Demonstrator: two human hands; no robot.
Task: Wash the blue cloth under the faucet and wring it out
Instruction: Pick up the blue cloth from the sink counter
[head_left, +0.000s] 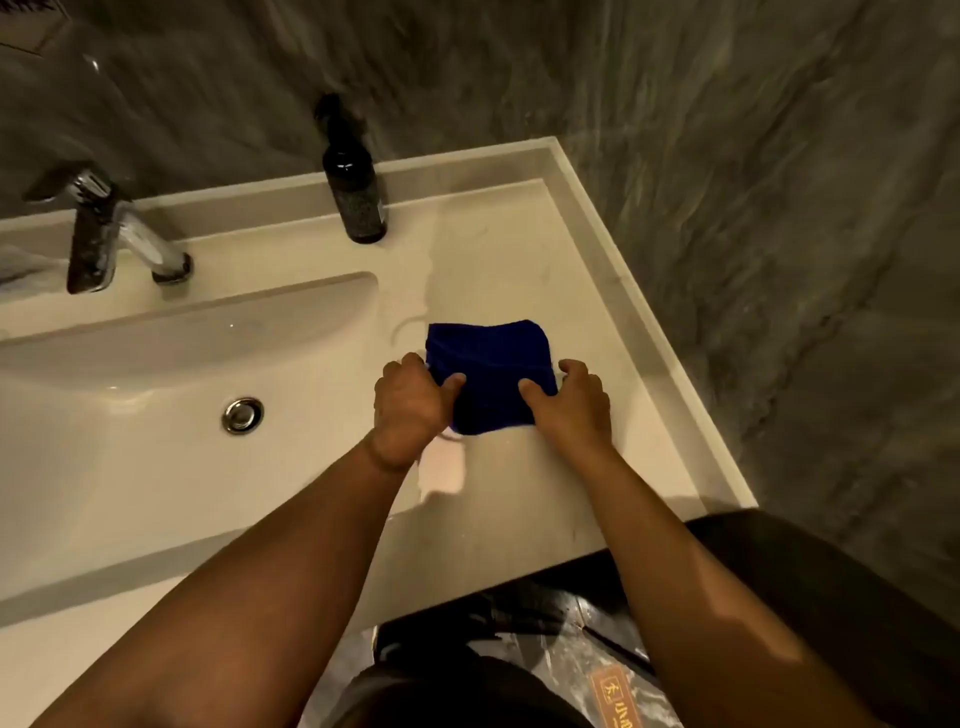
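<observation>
A folded dark blue cloth (488, 358) lies on the pale countertop (519, 260) to the right of the sink basin (130, 415). My left hand (410, 410) grips the cloth's near left edge, thumb on top. On the near right edge, my right hand (571, 405) holds it the same way. The chrome faucet (119, 234) stands at the back left, its spout over the basin; no water runs from it.
A dark pump bottle (356, 192) stands on the counter behind the cloth. The drain plug (242, 414) sits in the basin. A raised rim (649, 322) borders the counter on the right, next to the grey marble wall (779, 208). A wet patch (441, 467) shines near my left wrist.
</observation>
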